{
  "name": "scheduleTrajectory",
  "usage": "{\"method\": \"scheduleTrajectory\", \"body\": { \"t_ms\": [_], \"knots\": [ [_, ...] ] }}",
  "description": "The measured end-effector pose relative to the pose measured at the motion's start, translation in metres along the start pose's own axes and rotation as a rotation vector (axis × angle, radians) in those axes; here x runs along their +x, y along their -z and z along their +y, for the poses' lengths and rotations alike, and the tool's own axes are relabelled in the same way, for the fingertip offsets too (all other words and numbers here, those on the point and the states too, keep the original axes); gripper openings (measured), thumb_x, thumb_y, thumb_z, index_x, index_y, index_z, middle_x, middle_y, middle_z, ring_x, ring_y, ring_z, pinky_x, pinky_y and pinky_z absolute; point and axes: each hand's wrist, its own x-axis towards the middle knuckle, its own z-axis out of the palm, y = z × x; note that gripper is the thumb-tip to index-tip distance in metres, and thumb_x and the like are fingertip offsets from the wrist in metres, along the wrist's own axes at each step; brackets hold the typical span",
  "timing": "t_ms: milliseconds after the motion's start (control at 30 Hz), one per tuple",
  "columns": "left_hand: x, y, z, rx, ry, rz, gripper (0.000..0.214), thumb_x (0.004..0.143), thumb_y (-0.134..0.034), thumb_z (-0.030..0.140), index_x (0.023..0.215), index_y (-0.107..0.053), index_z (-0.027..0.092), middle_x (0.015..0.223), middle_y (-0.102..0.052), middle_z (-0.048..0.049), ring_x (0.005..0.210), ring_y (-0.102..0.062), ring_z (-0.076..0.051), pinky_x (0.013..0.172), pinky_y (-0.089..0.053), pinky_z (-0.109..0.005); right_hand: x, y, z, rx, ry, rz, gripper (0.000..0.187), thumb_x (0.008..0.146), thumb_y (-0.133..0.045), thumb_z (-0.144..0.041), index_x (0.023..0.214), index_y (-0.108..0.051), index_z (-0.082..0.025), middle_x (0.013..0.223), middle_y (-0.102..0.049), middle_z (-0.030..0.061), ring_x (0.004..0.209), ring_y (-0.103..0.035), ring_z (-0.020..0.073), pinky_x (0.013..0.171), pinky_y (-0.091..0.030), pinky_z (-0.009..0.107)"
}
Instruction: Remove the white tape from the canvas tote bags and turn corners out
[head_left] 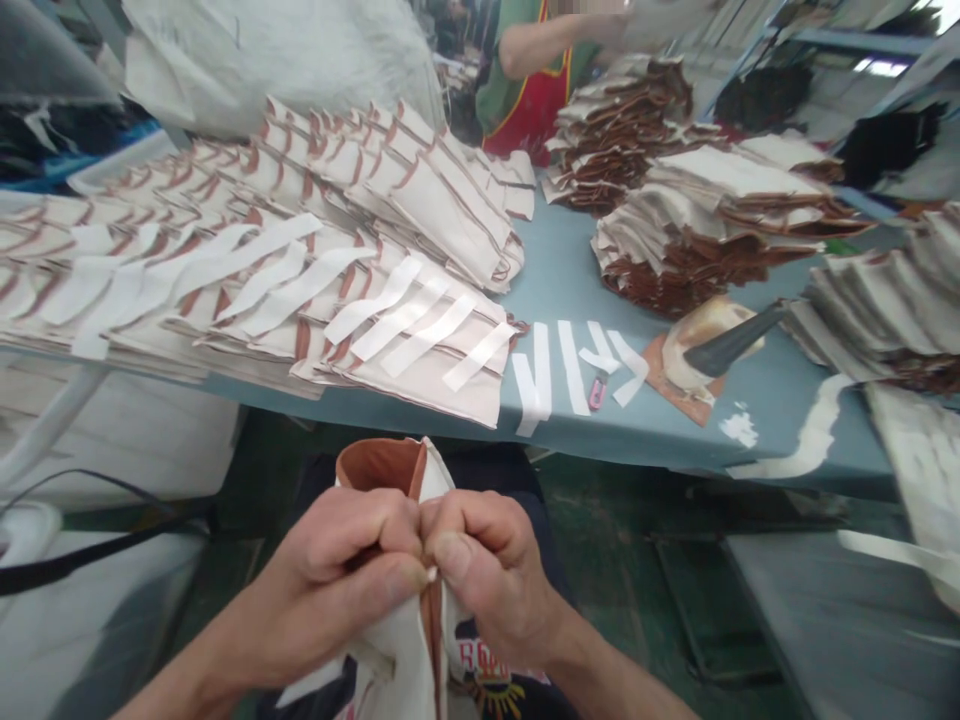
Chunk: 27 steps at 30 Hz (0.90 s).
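Observation:
A white boot upper [390,650] with brown lining stands over my lap, its open top edge facing away from me. My left hand [360,550] is closed on its edge, thumb and bent forefinger pinching the material. Pressed close against it, my right hand [480,560] pinches the same edge from the other side. A brown strip runs down the upper below the fingers. What lies between the fingertips is mostly hidden. Dark cloth with red lettering [484,660] shows under my right wrist.
Ahead, a blue-grey table [555,260] bears rows of similar white uppers [420,190], white tape strips [574,370], a small pink tool [598,392] and a crusted pot with a dark handle [735,340]. More stacked uppers [675,230] lie to the right. Another person's arm [562,45] is behind.

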Motion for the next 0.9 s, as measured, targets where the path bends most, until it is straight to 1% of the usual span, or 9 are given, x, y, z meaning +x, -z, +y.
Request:
{"method": "scheduleTrajectory", "body": {
  "t_ms": [67, 133, 233, 333, 400, 500, 600, 733, 900],
  "knots": [
    [-0.003, 0.000, -0.009, -0.171, 0.088, 0.023, 0.054, 0.109, -0.055, 0.053, 0.067, -0.045, 0.021, 0.060, -0.043, 0.0087, 0.051, -0.039, -0.007, 0.051, -0.034, -0.020, 0.000, 0.004, -0.001, 0.016, -0.031, -0.057, 0.044, 0.103, -0.063, -0.048, 0.071, -0.052, -0.020, 0.062, -0.043, -0.0053, 0.053, -0.034, 0.0083, 0.048, -0.030, 0.022],
    [-0.008, 0.005, -0.013, -0.269, 0.186, -0.042, 0.057, 0.105, -0.057, 0.062, 0.067, -0.051, 0.020, 0.061, -0.045, 0.0078, 0.054, -0.041, -0.008, 0.051, -0.035, -0.020, 0.002, 0.013, -0.009, -0.056, -0.038, -0.167, 0.043, 0.106, -0.062, -0.048, 0.075, -0.058, -0.018, 0.065, -0.048, -0.0042, 0.055, -0.037, 0.0081, 0.050, -0.032, 0.021],
    [-0.015, 0.017, -0.011, -0.259, 0.247, -0.184, 0.044, 0.108, -0.056, 0.054, 0.081, -0.065, 0.020, 0.070, -0.056, 0.0058, 0.060, -0.049, -0.009, 0.055, -0.040, -0.019, 0.005, 0.026, -0.026, -0.202, 0.008, -0.290, 0.039, 0.110, -0.055, -0.044, 0.084, -0.065, -0.017, 0.072, -0.058, -0.0013, 0.062, -0.049, 0.0095, 0.059, -0.041, 0.021],
    [-0.015, 0.026, -0.008, -0.016, 0.145, -0.238, 0.025, 0.110, -0.055, 0.029, 0.090, -0.070, 0.023, 0.077, -0.064, 0.0062, 0.066, -0.057, -0.009, 0.064, -0.043, -0.018, 0.006, 0.033, -0.035, -0.369, 0.116, -0.344, 0.033, 0.112, -0.050, -0.032, 0.088, -0.065, -0.017, 0.074, -0.063, 0.0001, 0.067, -0.056, 0.0109, 0.066, -0.045, 0.022],
    [-0.014, 0.030, -0.008, 0.176, 0.059, -0.207, 0.024, 0.107, -0.057, 0.019, 0.085, -0.066, 0.022, 0.073, -0.063, 0.0071, 0.066, -0.057, -0.008, 0.066, -0.041, -0.019, 0.006, 0.035, -0.037, -0.496, 0.200, -0.351, 0.030, 0.112, -0.047, -0.025, 0.088, -0.064, -0.018, 0.074, -0.066, 0.0006, 0.067, -0.058, 0.0117, 0.067, -0.046, 0.023],
    [-0.013, 0.034, -0.009, 0.266, 0.022, -0.200, 0.033, 0.107, -0.060, 0.026, 0.074, -0.055, 0.021, 0.067, -0.053, 0.0082, 0.061, -0.051, -0.009, 0.061, -0.036, -0.022, 0.004, 0.035, -0.038, -0.687, 0.294, -0.369, 0.029, 0.111, -0.046, -0.019, 0.088, -0.063, -0.018, 0.076, -0.070, 0.0018, 0.068, -0.060, 0.0129, 0.071, -0.047, 0.026],
    [-0.011, 0.037, -0.002, 0.213, 0.100, -0.307, 0.031, 0.112, -0.050, 0.037, 0.086, -0.061, 0.023, 0.077, -0.062, 0.0067, 0.070, -0.058, -0.011, 0.067, -0.040, -0.022, 0.005, 0.035, -0.043, -0.839, 0.357, -0.391, 0.030, 0.114, -0.045, -0.021, 0.091, -0.064, -0.017, 0.078, -0.072, 0.0032, 0.070, -0.062, 0.0140, 0.072, -0.048, 0.028],
    [-0.002, 0.033, 0.017, 0.330, 0.093, -0.347, 0.038, 0.116, -0.036, 0.034, 0.088, -0.059, 0.024, 0.082, -0.064, 0.0053, 0.077, -0.059, -0.013, 0.078, -0.042, -0.024, 0.007, 0.035, -0.050, -0.968, 0.430, -0.376, 0.036, 0.116, -0.041, -0.025, 0.089, -0.063, -0.018, 0.078, -0.073, 0.0030, 0.069, -0.062, 0.0144, 0.071, -0.048, 0.028],
    [0.009, 0.026, 0.032, 0.467, 0.009, -0.353, 0.034, 0.113, -0.045, 0.027, 0.081, -0.052, 0.024, 0.075, -0.059, 0.0069, 0.068, -0.057, -0.012, 0.068, -0.039, -0.027, 0.006, 0.035, -0.058, -1.057, 0.434, -0.385, 0.037, 0.116, -0.041, -0.024, 0.086, -0.063, -0.018, 0.076, -0.072, 0.0027, 0.068, -0.061, 0.0142, 0.069, -0.048, 0.029]
  ]
}}
